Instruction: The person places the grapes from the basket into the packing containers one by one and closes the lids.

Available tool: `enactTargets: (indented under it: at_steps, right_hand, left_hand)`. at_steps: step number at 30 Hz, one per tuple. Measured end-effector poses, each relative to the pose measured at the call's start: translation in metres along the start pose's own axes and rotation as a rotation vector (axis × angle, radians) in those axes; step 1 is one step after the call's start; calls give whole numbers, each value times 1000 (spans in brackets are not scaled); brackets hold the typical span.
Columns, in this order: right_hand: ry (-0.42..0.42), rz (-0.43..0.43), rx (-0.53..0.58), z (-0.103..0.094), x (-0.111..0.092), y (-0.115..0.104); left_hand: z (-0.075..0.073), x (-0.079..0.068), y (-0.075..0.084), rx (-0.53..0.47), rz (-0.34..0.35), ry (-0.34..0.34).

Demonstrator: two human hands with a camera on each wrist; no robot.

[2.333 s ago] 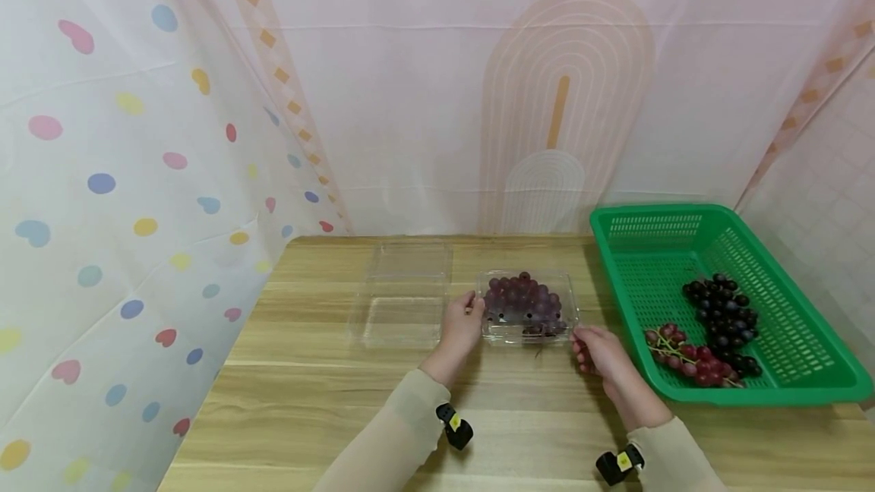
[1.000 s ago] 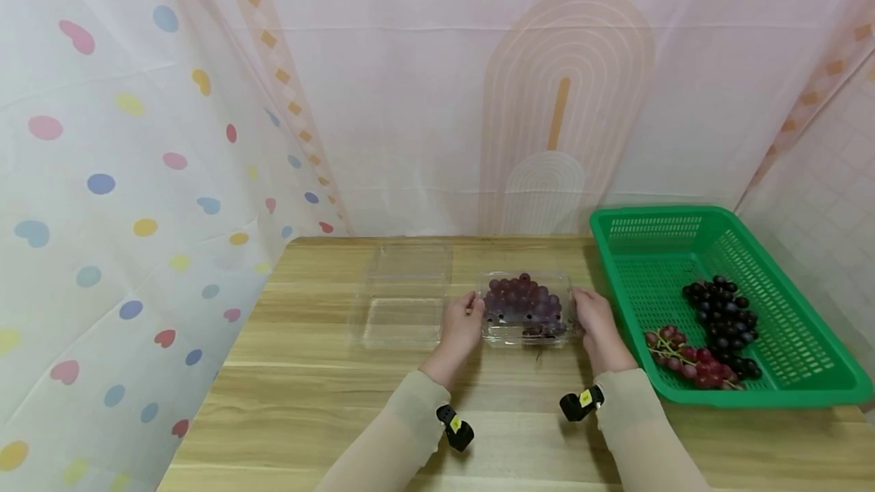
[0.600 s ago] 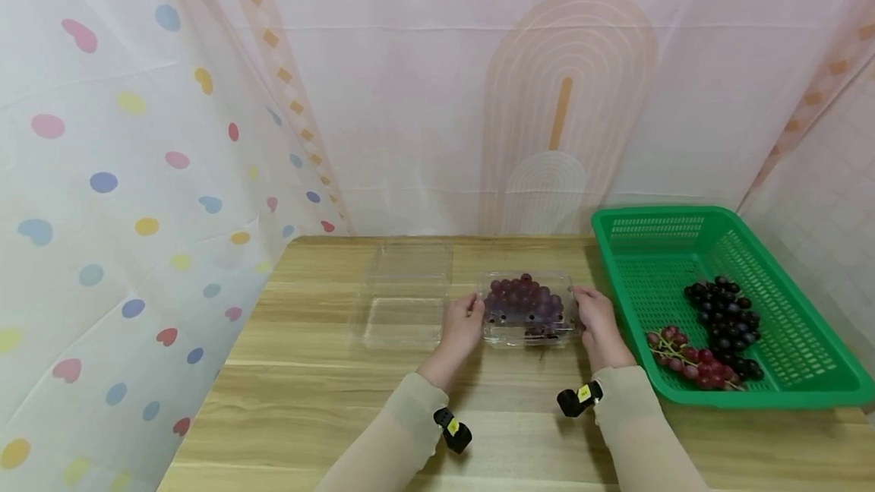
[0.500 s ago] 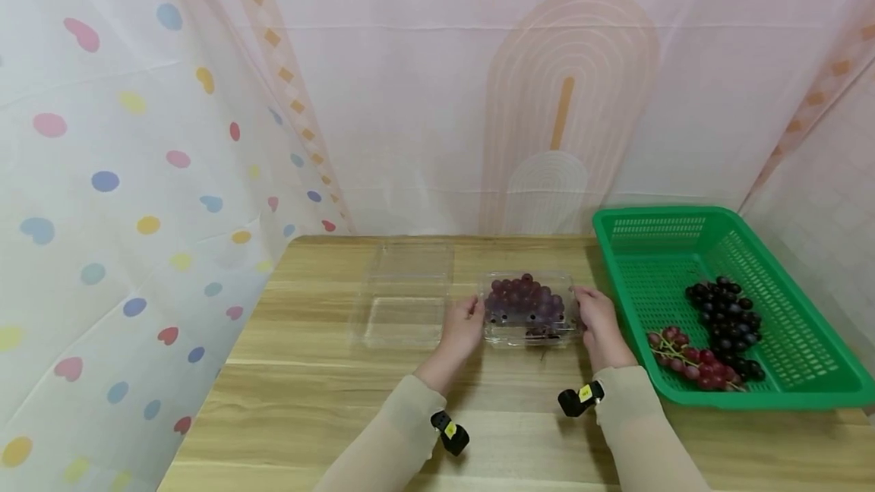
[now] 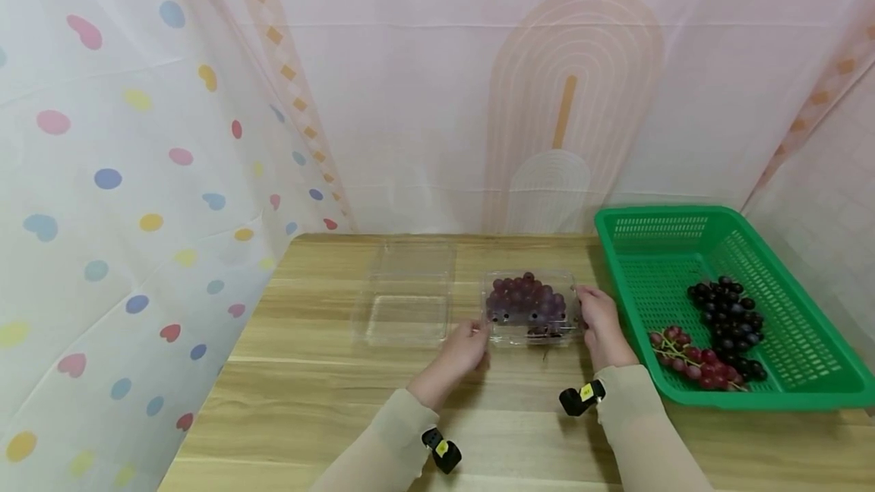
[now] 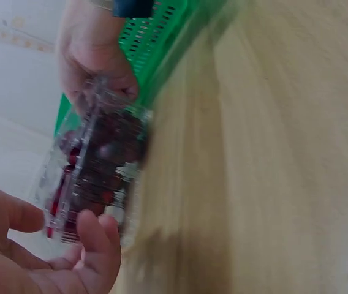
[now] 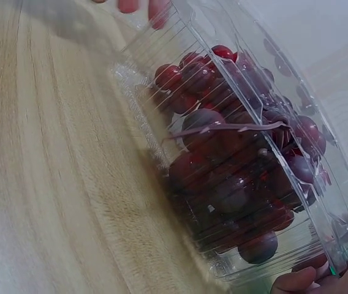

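A clear plastic clamshell box with its lid down stands on the wooden table. Inside lies a bunch of purple-red grapes; its stem pokes out at the front. My right hand grips the box's right end, thumb and fingers curled at the corner. At the front left corner is my left hand. Its thumb and fingers are spread apart around that end in the left wrist view, fingertips right at the box edge.
An open clear clamshell box lies to the left, nothing in it. At right stands a green basket with a black grape bunch and a red grape bunch. Patterned cloth hangs behind the table.
My right hand moved in from the front right corner to the box's right end and took hold. My left hand has slid from the left side down toward the front left corner.
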State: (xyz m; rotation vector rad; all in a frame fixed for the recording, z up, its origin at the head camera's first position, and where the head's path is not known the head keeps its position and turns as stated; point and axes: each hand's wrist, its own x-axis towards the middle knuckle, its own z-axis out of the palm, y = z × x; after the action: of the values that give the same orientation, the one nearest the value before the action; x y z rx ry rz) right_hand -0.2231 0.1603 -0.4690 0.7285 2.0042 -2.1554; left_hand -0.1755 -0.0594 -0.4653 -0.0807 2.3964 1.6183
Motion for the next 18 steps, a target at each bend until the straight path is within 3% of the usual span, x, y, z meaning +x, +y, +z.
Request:
enactTargets:
  at_steps: [4,18]
  right_hand:
    - [-6,5,-8,0,-1,0]
    - [1,-5,-15,-1,2,1]
  left_hand:
    - [3,0,-7,-67,-23,-14]
    - [7,6,-17,-143,57,56]
